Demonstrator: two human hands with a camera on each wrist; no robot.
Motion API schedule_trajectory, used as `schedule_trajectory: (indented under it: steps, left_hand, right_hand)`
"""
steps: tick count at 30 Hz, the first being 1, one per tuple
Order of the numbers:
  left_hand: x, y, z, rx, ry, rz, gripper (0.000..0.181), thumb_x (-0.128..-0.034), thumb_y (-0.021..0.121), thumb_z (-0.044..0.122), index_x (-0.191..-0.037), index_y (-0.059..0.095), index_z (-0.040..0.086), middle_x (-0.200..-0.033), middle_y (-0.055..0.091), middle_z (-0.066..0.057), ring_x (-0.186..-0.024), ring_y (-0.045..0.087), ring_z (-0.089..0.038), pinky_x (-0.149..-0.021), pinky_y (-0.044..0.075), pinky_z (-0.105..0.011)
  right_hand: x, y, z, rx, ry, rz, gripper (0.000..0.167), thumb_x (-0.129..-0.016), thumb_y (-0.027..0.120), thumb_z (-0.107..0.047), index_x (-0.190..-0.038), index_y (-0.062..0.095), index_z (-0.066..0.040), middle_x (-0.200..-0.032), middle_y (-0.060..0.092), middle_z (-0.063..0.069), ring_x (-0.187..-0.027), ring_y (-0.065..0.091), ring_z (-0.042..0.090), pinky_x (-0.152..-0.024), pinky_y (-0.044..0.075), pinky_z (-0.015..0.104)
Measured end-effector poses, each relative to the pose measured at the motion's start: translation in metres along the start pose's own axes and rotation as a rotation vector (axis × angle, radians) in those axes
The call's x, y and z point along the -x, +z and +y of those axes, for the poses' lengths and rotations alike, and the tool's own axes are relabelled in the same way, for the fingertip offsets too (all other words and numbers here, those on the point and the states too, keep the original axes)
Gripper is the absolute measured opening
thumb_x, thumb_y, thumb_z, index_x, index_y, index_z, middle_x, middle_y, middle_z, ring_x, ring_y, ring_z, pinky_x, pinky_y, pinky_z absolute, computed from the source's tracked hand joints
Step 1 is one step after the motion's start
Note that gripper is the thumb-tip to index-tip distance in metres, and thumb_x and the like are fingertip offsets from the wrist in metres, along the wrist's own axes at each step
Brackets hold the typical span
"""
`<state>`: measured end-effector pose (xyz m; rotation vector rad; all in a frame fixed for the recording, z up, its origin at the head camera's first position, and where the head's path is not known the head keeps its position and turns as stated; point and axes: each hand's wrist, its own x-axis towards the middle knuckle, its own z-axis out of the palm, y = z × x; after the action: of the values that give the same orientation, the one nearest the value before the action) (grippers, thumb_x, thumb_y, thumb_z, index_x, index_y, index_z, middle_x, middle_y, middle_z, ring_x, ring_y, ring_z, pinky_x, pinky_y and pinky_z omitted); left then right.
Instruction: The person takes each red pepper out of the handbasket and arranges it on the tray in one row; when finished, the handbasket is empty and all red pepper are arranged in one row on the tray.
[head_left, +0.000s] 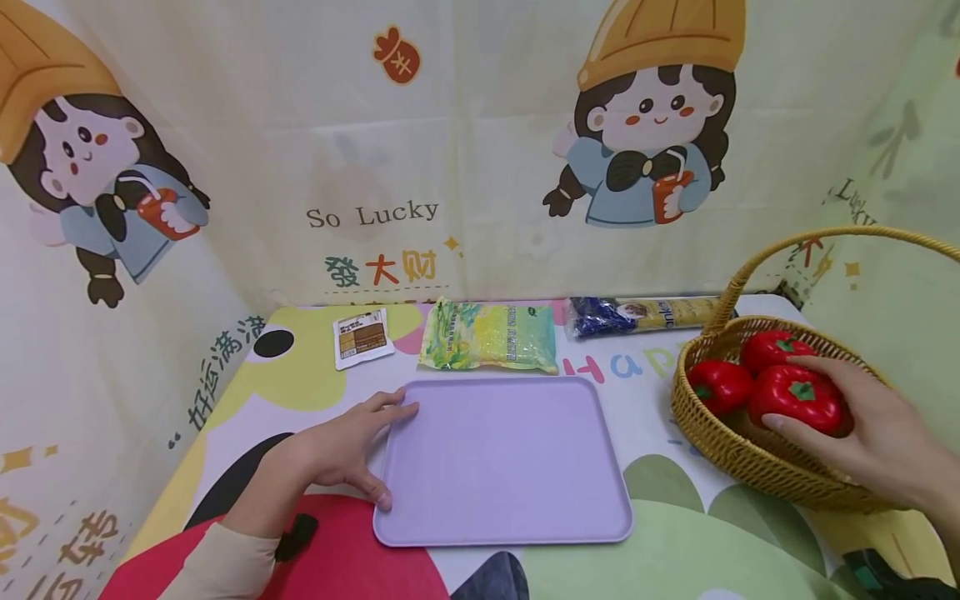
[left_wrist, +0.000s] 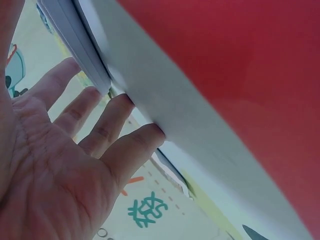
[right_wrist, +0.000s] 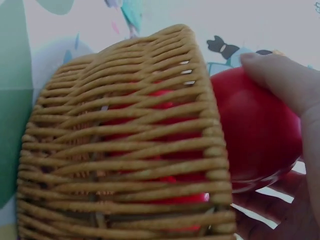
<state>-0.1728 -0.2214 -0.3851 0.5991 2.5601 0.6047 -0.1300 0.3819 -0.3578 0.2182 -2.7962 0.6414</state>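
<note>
At the right in the head view, my right hand (head_left: 877, 425) grips a red bell pepper (head_left: 799, 398) over a wicker basket (head_left: 720, 437). Thumb and fingers wrap its two sides, and in the right wrist view the pepper (right_wrist: 260, 125) shows partly above the basket rim (right_wrist: 210, 125). Two more red peppers lie in the basket, one at the left (head_left: 720, 386) and one behind (head_left: 772, 350). My left hand (head_left: 337, 446) rests at the left edge of a lilac tray (head_left: 502, 462), its fingers spread and touching the rim. The left wrist view shows those fingers (left_wrist: 120, 120) extended.
Behind the tray lie a small white-and-brown packet (head_left: 363, 337), a green-yellow bag (head_left: 489, 336) and a long blue-and-yellow package (head_left: 637, 317). The basket's tall handle (head_left: 738, 283) arches over its right side. A printed cloth wall (head_left: 495, 167) stands at the back.
</note>
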Motion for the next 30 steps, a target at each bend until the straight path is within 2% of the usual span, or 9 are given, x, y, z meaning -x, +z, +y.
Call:
schedule_trajectory:
  steps: [2, 4, 6, 9, 16, 19, 23, 26, 30]
  left_hand:
    - [0.0, 0.0, 0.0, 0.003, 0.002, 0.002, 0.121, -0.0571, 0.097, 0.05, -0.159, 0.039, 0.02, -0.167, 0.024, -0.01, -0.151, 0.025, -0.037, -0.107, 0.049, -0.054]
    - [0.0, 0.0, -0.001, 0.002, 0.004, 0.005, 0.12, -0.0572, 0.097, 0.051, -0.158, 0.04, 0.02, -0.167, 0.024, -0.01, -0.151, 0.025, -0.036, -0.107, 0.048, -0.054]
    - [-0.001, 0.0, -0.001, -0.001, 0.008, 0.008, 0.117, -0.0572, 0.097, 0.051, -0.156, 0.042, 0.019, -0.167, 0.024, -0.01, -0.151, 0.026, -0.036, -0.109, 0.047, -0.055]
    - [-0.001, 0.0, -0.001, -0.011, 0.013, 0.016, 0.114, -0.057, 0.097, 0.051, -0.154, 0.045, 0.019, -0.167, 0.025, -0.011, -0.151, 0.027, -0.036, -0.11, 0.046, -0.055]
    - [-0.001, 0.002, -0.002, -0.008, 0.018, 0.016, 0.113, -0.0563, 0.097, 0.051, -0.152, 0.047, 0.018, -0.167, 0.025, -0.011, -0.15, 0.028, -0.036, -0.11, 0.046, -0.054]
    - [0.0, 0.001, -0.002, -0.017, 0.018, 0.015, 0.111, -0.0569, 0.097, 0.052, -0.151, 0.047, 0.018, -0.167, 0.025, -0.011, -0.15, 0.028, -0.035, -0.11, 0.046, -0.054]
    - [-0.001, -0.002, 0.0, -0.027, 0.027, 0.014, 0.107, -0.0579, 0.097, 0.051, -0.148, 0.049, 0.018, -0.166, 0.026, -0.013, -0.149, 0.029, -0.036, -0.112, 0.044, -0.055]
    - [-0.003, -0.002, 0.001, -0.028, 0.034, 0.011, 0.104, -0.058, 0.097, 0.052, -0.144, 0.049, 0.018, -0.166, 0.026, -0.014, -0.149, 0.029, -0.036, -0.113, 0.042, -0.056]
    - [-0.002, -0.001, -0.001, -0.028, 0.033, 0.018, 0.097, -0.0572, 0.097, 0.052, -0.136, 0.051, 0.018, -0.166, 0.026, -0.015, -0.147, 0.031, -0.036, -0.114, 0.042, -0.055]
  right_hand:
    - [0.0, -0.002, -0.003, -0.033, 0.027, 0.007, 0.091, -0.079, 0.09, -0.028, -0.146, 0.037, 0.002, -0.13, 0.046, 0.034, -0.101, 0.047, 0.056, -0.053, 0.048, 0.02]
    - [0.0, -0.003, -0.005, -0.049, 0.054, 0.015, 0.092, -0.081, 0.089, -0.028, -0.147, 0.033, 0.002, -0.129, 0.045, 0.036, -0.1, 0.048, 0.058, -0.054, 0.041, 0.014]
    - [-0.001, -0.004, -0.008, -0.055, 0.066, 0.02, 0.092, -0.081, 0.088, -0.029, -0.146, 0.031, 0.002, -0.128, 0.045, 0.038, -0.099, 0.047, 0.059, -0.054, 0.039, 0.013]
    - [-0.001, -0.005, -0.012, -0.072, 0.042, 0.04, 0.09, -0.08, 0.089, -0.026, -0.146, 0.033, -0.001, -0.126, 0.048, 0.036, -0.098, 0.049, 0.058, -0.055, 0.04, 0.012]
    - [-0.002, -0.01, -0.026, -0.097, -0.098, 0.073, 0.094, -0.07, 0.096, -0.017, -0.147, 0.042, -0.005, -0.125, 0.054, 0.029, -0.097, 0.052, 0.052, -0.055, 0.043, 0.011]
    - [-0.002, -0.009, -0.035, -0.092, -0.115, 0.062, 0.096, -0.069, 0.097, -0.019, -0.147, 0.043, -0.007, -0.13, 0.053, 0.028, -0.1, 0.051, 0.053, -0.055, 0.042, 0.012]
    - [-0.004, -0.003, -0.047, -0.131, -0.139, 0.071, 0.094, -0.068, 0.097, -0.015, -0.147, 0.046, -0.013, -0.132, 0.053, 0.014, -0.109, 0.054, 0.019, -0.056, 0.046, 0.015]
    - [-0.007, 0.001, -0.057, -0.164, -0.188, 0.081, 0.094, -0.066, 0.097, -0.011, -0.146, 0.048, -0.016, -0.129, 0.054, 0.003, -0.1, 0.046, -0.008, -0.058, 0.051, 0.018]
    - [-0.015, 0.004, -0.073, -0.182, -0.241, 0.063, 0.092, -0.068, 0.096, -0.012, -0.146, 0.048, -0.019, -0.127, 0.058, 0.001, -0.099, 0.051, -0.01, -0.063, 0.053, 0.017]
